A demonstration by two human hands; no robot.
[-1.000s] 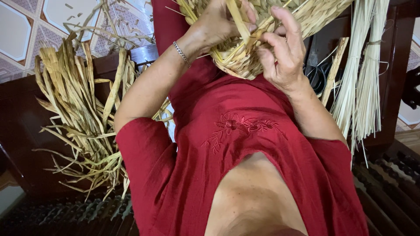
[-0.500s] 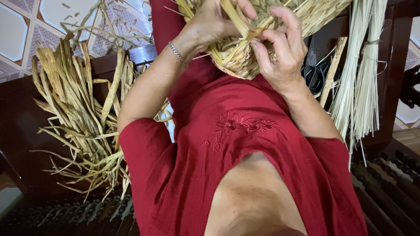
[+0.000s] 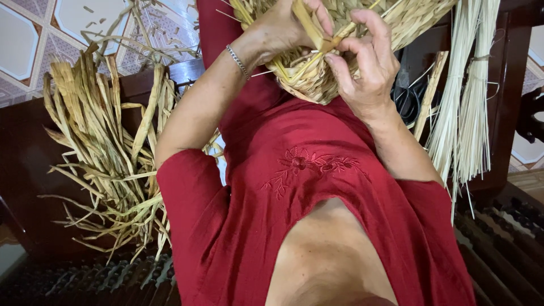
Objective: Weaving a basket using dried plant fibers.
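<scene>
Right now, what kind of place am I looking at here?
Likely a home craft corner for straw weaving, not a factory. A heap of dried leaf strips lies on a dark wooden bench, a pale reed bundle hangs nearby, patterned floor tiles beyond; both hands work a woven basket.

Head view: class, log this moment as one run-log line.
left hand: grips straw strip | right hand: pinches strip | woven basket: on lap | loose straw: left side

Loose heap of dried tan leaf strips [image 3: 107,164] lies on dark wooden bench [image 3: 25,170]. Pale straw bundle [image 3: 464,113] hangs right of bench; patterned floor tiles [image 3: 22,39] behind it.
</scene>
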